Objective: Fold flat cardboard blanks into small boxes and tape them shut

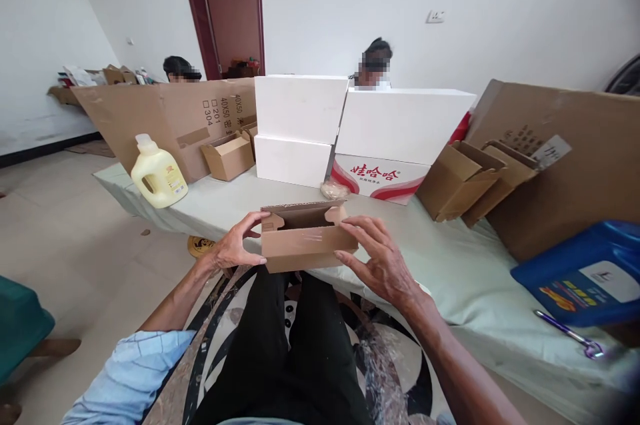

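Observation:
An open brown cardboard box (300,248) is held between my two hands at the near edge of the table. Its top gapes toward me, with small side flaps showing inside. My left hand (237,242) grips the left end, fingers at the top and thumb low on the front corner. At the right end, my right hand (375,255) has its fingers on the upper corner and its thumb on the front face. Just behind the box lies a small crumpled, clear-looking bundle (335,190), its kind unclear.
White boxes (303,108) stand stacked at the back, beside a red-and-white carton (380,178). A yellow detergent bottle (159,175) is left; brown boxes (457,178), a blue jug (583,272) and a purple pen (567,332) are right. Two people sit behind the cartons.

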### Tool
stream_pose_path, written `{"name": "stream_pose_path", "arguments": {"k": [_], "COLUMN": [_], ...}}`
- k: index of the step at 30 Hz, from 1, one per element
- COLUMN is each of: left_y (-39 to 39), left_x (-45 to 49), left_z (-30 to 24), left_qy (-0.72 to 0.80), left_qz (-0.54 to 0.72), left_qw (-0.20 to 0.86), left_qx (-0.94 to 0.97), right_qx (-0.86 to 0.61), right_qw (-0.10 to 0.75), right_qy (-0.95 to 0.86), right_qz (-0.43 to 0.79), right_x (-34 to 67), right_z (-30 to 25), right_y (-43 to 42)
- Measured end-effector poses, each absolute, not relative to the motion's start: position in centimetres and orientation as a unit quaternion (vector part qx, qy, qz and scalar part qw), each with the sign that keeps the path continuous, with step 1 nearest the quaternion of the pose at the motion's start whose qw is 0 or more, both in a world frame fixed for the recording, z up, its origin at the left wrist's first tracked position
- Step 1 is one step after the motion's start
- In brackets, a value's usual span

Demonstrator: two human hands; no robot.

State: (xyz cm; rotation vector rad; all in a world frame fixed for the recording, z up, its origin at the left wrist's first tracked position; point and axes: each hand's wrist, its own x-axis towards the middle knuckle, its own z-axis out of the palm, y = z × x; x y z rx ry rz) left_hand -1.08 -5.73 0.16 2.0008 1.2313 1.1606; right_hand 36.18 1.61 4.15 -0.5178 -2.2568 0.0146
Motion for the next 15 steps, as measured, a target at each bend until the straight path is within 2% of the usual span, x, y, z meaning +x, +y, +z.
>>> {"name": "stream_pose_path", "arguments": {"k": [3,10,15], "left_y": [-5.7,-6.1,-4.5], "left_x": [-1.4,3.4,7.1], "left_z": [0.4,4.4,6.6], "left_qy": [0.483,0.512,0.497], "left_qz": [0.414,0.389,0.312], "left_qw": [0.217,-0.066,-0.094], "left_qx": [0.740,0.763,0.804], "right_qx": [-0.207,-0.202,-0.195], "right_qw": [0.358,0.365,0.377], "right_qy": [-0.911,-0.909,-0.905], "right_qz": [-0.001,0.018,-0.013], "right_x": [35.3,34.2,33.6], "right_z": [3.8,2.7,2.2], "right_y": [2.6,4.2,3.9]}}
